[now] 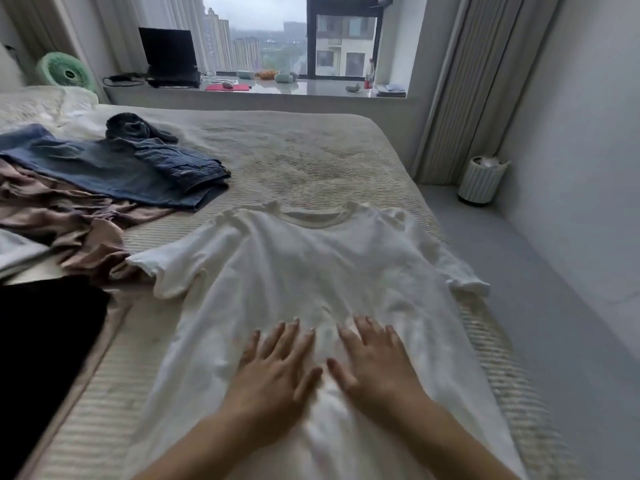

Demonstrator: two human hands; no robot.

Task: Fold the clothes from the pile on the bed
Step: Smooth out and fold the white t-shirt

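A white T-shirt [311, 271] lies spread flat on the bed [294, 150], collar toward the window and both short sleeves out to the sides. My left hand [273, 372] and my right hand [374, 362] rest side by side on the shirt's lower middle, palms down, fingers straight and spread. To the left lies the pile: blue jeans [114, 168], a dark crumpled garment [138, 128], a pinkish-brown garment [69, 223], a bit of white cloth [17, 251] and a black garment [45, 341].
The bed's right edge drops to a grey floor with a small white ribbed bin [479, 180] by the curtain. A window ledge [277, 88] behind the bed holds a laptop [169, 57] and small items. A green fan [65, 72] stands far left.
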